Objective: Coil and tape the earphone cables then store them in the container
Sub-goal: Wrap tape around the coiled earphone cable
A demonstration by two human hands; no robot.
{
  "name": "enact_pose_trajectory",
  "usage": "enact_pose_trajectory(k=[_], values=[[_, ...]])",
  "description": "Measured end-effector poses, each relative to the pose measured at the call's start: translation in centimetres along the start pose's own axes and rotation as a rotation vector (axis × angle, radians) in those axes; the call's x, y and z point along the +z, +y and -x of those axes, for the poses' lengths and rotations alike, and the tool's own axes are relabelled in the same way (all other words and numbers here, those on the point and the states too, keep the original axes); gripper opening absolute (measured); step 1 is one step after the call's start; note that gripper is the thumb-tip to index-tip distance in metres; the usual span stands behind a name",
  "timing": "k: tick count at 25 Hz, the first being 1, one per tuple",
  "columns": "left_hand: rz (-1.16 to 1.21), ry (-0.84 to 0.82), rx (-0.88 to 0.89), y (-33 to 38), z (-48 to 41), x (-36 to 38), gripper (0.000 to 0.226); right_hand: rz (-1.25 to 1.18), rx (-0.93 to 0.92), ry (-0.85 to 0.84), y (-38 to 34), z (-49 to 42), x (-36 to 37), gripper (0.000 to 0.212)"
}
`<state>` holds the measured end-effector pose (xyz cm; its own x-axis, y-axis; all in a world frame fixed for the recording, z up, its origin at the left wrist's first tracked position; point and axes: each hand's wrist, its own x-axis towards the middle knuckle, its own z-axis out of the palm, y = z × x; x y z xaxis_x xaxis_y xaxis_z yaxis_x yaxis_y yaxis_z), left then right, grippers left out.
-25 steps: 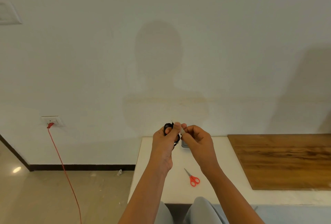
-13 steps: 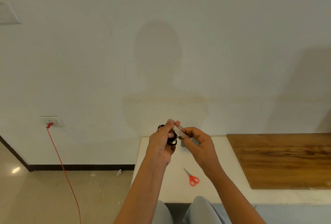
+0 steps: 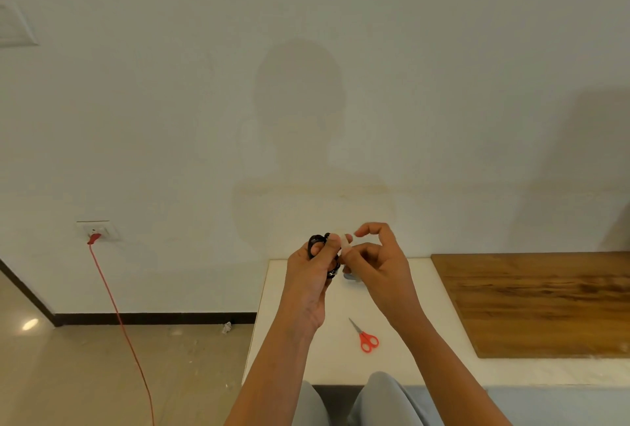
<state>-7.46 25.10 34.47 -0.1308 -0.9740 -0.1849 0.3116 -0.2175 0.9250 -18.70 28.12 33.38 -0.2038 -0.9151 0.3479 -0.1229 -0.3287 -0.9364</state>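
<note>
Head view: left hand (image 3: 312,275) grips looped black earphone cable (image 3: 316,242); right hand (image 3: 378,262) pinches translucent tape strip (image 3: 346,244).

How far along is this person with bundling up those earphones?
The black earphone cable already looks coiled, gripped in the left hand. In hand now: the right hand presses a pale strip of tape against the coil. The scissors lie idle on the white table. Still left: storing the coil; no container clearly shows.
</note>
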Motion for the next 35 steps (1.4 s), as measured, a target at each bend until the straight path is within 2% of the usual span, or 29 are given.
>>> enact_pose_trajectory(k=[7,10,12,14,18,23,27,32,35], values=[[0.095,0.074,-0.039,0.4,-0.4,-0.2,0.025,0.41,-0.285,-0.169,-0.2,0.4,-0.2,0.035],[0.119,0.086,-0.067,1.0,-0.1,-0.1,0.019,0.512,-0.411,-0.122,0.2,0.3,-0.1,0.036],[0.133,0.083,-0.073,1.2,0.1,-0.1,0.015,0.504,-0.463,-0.069,0.7,0.3,-0.1,0.027],[0.15,0.08,-0.072,1.4,0.4,0.1,0.017,0.504,-0.494,0.001,1.1,0.4,-0.1,0.014],[0.185,0.075,-0.086,1.6,0.6,0.6,0.026,0.545,-0.628,0.149,1.6,0.5,0.0,0.01],[0.19,0.061,-0.048,1.5,0.7,0.7,0.033,0.476,-0.631,0.17,1.2,0.5,-0.1,0.014],[0.132,0.017,0.031,1.7,1.1,0.5,0.01,0.469,-0.585,0.142,0.4,0.2,-0.2,0.029],[-0.024,-0.042,0.19,2.1,2.1,0.8,0.037,0.46,-0.533,0.074,-0.8,0.2,-0.4,0.04],[-0.092,-0.056,0.292,2.7,2.9,1.0,0.038,0.432,-0.575,0.071,-1.9,0.3,-0.5,0.04]])
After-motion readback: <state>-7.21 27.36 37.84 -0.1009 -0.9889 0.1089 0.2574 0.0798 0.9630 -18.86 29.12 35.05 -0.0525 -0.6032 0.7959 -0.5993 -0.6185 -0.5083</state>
